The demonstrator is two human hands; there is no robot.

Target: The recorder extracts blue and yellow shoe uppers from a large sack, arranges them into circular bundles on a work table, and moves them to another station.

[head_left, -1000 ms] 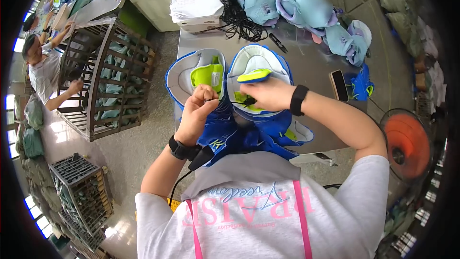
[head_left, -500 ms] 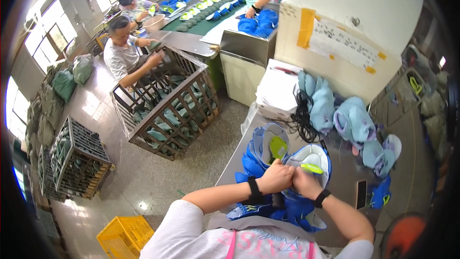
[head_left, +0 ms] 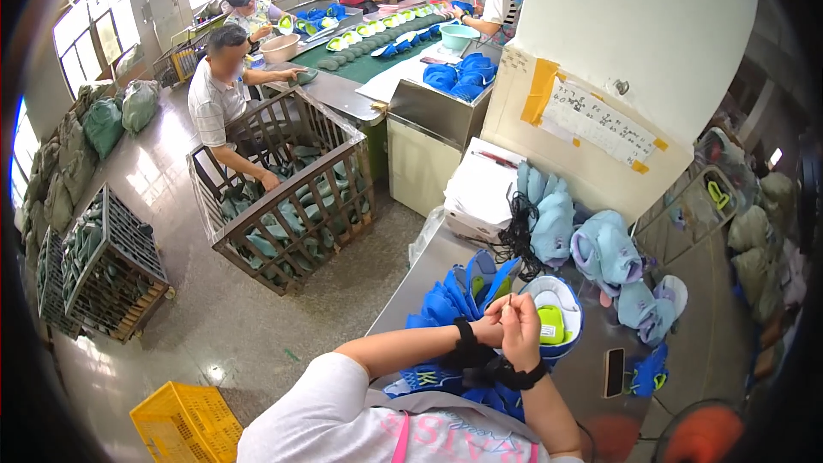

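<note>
In front of me on the metal table, my right hand (head_left: pixel 520 334) is raised, its fingertips pinched around a short, thin dark piece too small to name. My left hand (head_left: pixel 490 330) meets it from the left, fingers curled and partly hidden behind the right. Just right of my hands a blue shoe upper (head_left: pixel 576 334) stands open, showing white lining and a lime-green part with a white label. A row of blue shoe uppers (head_left: pixel 441 300) leans together to the left. More blue pieces (head_left: pixel 424 377) lie under my forearms.
Pale blue uppers (head_left: pixel 604 249), black cords (head_left: pixel 516 231), a paper stack (head_left: pixel 484 189) and a phone (head_left: pixel 614 373) lie on the table (head_left: pixel 403 291). A yellow crate (head_left: pixel 189 424) stands on the floor at left. Beyond, a person leans over a slatted cart (head_left: pixel 287 214) of green pieces.
My hands have come up off the standing upper, and the right now pinches something thin. The view has tilted up slightly. The person at the cart has reached one hand to the far table.
</note>
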